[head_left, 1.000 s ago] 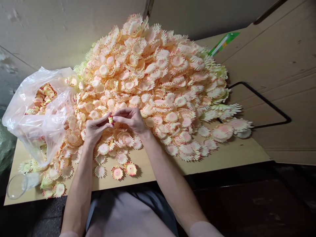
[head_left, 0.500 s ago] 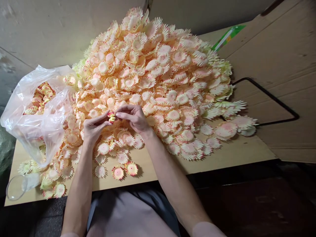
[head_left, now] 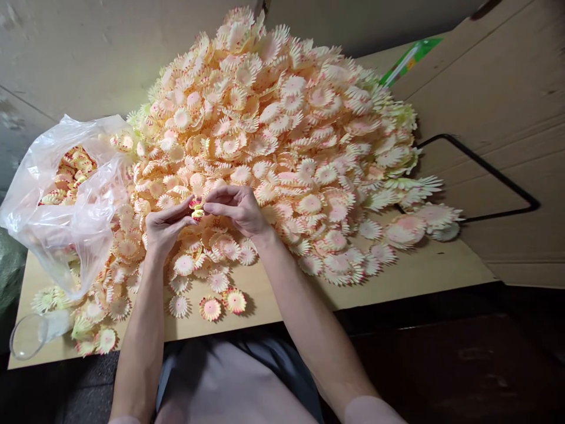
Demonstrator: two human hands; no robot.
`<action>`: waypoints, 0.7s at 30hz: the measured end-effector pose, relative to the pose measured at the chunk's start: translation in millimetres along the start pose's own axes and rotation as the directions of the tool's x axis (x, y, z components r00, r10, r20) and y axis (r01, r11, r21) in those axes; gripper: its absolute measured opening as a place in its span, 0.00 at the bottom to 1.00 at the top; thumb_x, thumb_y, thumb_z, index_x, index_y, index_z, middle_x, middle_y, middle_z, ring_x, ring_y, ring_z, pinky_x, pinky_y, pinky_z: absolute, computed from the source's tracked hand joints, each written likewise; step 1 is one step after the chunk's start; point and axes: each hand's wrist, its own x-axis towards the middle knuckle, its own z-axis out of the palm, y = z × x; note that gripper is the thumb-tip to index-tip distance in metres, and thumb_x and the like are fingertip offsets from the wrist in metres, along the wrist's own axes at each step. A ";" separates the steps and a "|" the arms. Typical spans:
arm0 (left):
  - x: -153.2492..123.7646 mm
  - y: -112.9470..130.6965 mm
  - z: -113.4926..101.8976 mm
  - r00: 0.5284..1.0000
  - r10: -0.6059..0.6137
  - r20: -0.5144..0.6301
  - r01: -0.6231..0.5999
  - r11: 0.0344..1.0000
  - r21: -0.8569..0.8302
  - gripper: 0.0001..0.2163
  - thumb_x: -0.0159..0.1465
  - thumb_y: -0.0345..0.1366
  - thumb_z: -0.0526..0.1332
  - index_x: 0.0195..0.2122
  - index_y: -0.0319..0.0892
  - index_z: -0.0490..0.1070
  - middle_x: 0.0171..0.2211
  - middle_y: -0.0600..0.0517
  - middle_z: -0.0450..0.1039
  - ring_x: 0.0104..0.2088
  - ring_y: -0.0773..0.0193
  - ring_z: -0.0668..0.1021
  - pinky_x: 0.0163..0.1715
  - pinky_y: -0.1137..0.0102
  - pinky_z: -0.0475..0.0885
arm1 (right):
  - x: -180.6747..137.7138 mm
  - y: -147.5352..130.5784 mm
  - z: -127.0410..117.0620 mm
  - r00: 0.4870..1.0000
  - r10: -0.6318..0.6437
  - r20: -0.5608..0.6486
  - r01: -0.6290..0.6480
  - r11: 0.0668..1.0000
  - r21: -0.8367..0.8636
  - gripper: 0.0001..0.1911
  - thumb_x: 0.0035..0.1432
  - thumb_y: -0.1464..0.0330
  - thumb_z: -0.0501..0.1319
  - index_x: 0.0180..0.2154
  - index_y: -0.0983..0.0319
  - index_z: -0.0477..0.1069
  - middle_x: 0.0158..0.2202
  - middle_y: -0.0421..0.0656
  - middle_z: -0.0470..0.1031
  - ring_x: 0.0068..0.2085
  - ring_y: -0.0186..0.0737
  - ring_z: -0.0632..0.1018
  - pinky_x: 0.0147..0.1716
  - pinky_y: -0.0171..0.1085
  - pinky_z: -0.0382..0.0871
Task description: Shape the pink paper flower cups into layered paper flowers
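My left hand (head_left: 164, 227) and my right hand (head_left: 236, 209) meet above the front of a big heap of peach and pink artificial flower heads (head_left: 282, 129). Both pinch one small yellow and red flower piece (head_left: 196, 208) between their fingertips. Loose flower heads (head_left: 210, 307) lie on the board just below my wrists.
A clear plastic bag (head_left: 66, 200) holding more small flower pieces lies at the left. A clear cup (head_left: 27, 335) lies on its side at the board's (head_left: 424, 271) front left corner. Cardboard (head_left: 498, 100), a black metal frame (head_left: 503, 176) and a green packet (head_left: 408, 59) are at the right.
Both hands have kept pinching the small flower piece, working it slightly between the fingertips. The view has shifted a little; nothing else moved.
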 end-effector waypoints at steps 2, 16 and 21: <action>0.1 -2.2 -1.4 1.000 0.001 -0.010 -0.001 1.000 0.007 0.22 0.42 0.40 0.78 0.40 0.44 0.82 0.40 0.46 0.83 0.38 0.54 0.84 0.42 0.64 0.82 | -0.8 -0.6 0.3 1.000 0.010 0.021 -0.010 1.000 0.005 0.10 0.42 0.69 0.76 0.30 0.61 0.80 0.31 0.39 0.83 0.32 0.32 0.82 0.39 0.33 0.78; 0.5 -6.7 -2.4 1.000 -0.027 -0.005 0.027 0.998 -0.052 0.25 0.41 0.40 0.79 0.43 0.47 0.81 0.42 0.46 0.83 0.43 0.51 0.84 0.48 0.58 0.81 | -1.0 -1.4 2.1 0.999 0.038 0.038 -0.037 0.999 -0.023 0.14 0.39 0.68 0.77 0.31 0.62 0.80 0.32 0.42 0.84 0.33 0.36 0.83 0.41 0.37 0.79; 0.5 -7.7 -2.6 1.000 0.002 0.027 -0.001 0.997 -0.071 0.23 0.42 0.38 0.78 0.42 0.48 0.81 0.41 0.48 0.83 0.42 0.54 0.84 0.47 0.61 0.81 | 0.2 1.7 0.0 0.998 0.042 0.051 -0.041 0.999 -0.019 0.13 0.40 0.68 0.77 0.31 0.62 0.80 0.33 0.42 0.83 0.34 0.36 0.83 0.44 0.39 0.79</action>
